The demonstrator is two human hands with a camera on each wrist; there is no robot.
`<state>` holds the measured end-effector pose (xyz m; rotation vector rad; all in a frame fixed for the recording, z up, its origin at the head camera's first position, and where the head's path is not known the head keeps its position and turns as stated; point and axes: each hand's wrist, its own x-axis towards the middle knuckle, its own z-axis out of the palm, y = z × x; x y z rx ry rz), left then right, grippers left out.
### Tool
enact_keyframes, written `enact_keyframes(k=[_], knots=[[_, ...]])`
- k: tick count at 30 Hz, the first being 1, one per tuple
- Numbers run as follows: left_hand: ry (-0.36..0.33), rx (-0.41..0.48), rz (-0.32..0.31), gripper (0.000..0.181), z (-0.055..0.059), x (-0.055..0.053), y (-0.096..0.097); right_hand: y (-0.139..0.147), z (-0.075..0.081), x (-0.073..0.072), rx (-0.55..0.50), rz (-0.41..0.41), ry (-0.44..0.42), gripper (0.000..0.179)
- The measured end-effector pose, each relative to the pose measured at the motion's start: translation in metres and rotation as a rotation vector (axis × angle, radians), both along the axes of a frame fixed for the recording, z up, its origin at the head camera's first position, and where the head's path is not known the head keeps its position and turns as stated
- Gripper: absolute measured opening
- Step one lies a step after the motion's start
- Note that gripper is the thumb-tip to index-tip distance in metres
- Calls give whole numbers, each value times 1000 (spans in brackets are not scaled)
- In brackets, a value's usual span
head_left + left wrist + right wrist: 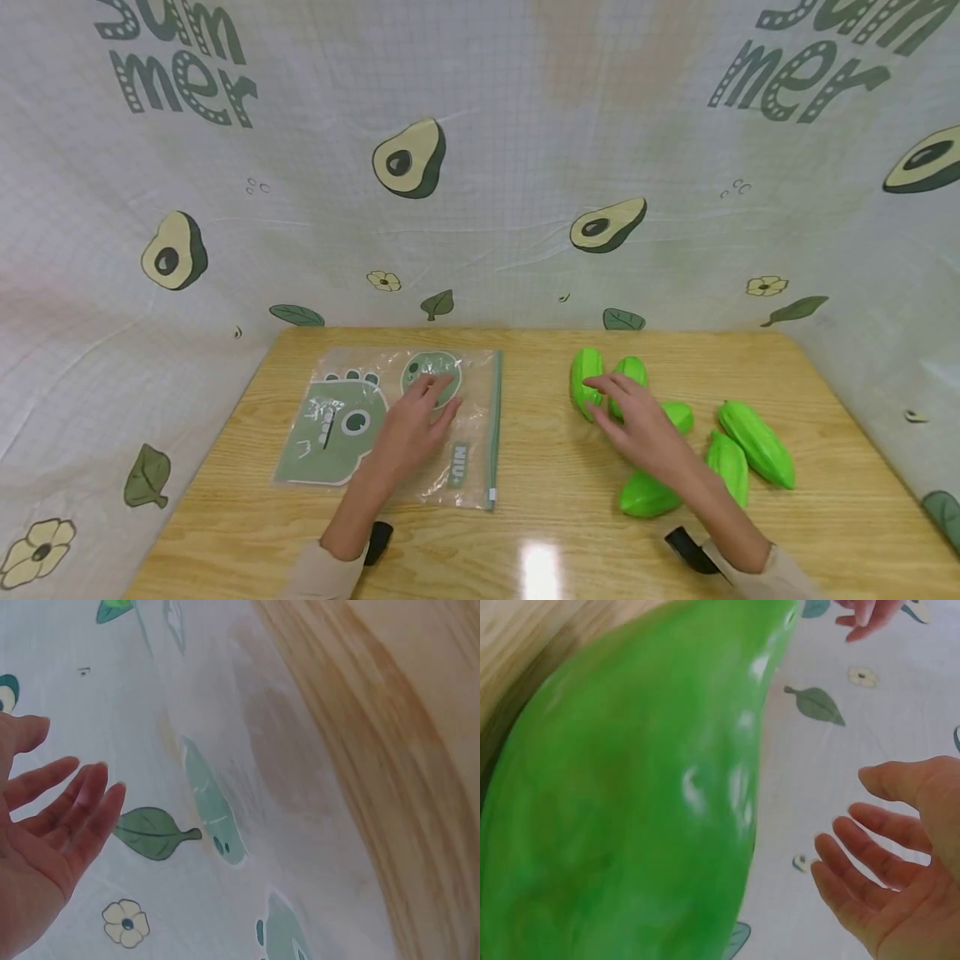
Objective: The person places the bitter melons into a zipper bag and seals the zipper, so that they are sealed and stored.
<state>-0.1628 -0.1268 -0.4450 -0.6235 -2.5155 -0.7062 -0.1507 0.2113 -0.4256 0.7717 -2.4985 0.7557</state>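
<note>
A clear zip bag [468,392] with a green cartoon print lies flat on the left part of the table, its green zip edge on the right. My left hand [412,425] is over the bag, fingers loosely spread and holding nothing; the left wrist view shows the same hand [52,832] relaxed. Several ridged green fruits, like star fruit, lie on the right. My right hand [637,421] hovers among them, nearest the upright fruit [587,379] and its neighbour [630,375]. Its fingers are relaxed, with nothing in them. One fruit [630,787] looms close in the right wrist view.
Under my right forearm lie a fruit [648,496] and another partly hidden one [678,415]. Two more, a short fruit [727,467] and a long fruit [757,442], lie farther right. A pale cloth [495,167] with avocado prints rises behind the wooden table [536,467].
</note>
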Motion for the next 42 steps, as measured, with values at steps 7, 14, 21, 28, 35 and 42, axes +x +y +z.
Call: enact_keyframes(k=[7,14,21,28,35,42], knots=[[-61,-18,14,37,-1,2,11,-13,-4,2,23,-1,-83,33],[-124,-11,-20,38,-2,4,21,-24,-8,3,22,17,-135,32],[-99,-45,-30,34,-5,5,30,-37,-11,4,52,30,-120,30],[-101,-40,-55,33,-9,7,39,-48,-15,6,85,46,-120,30],[-149,-43,-38,34,-13,9,47,-53,-20,6,85,53,-94,27],[-262,-60,-13,37,-13,12,53,-58,-20,8,84,63,-155,25]])
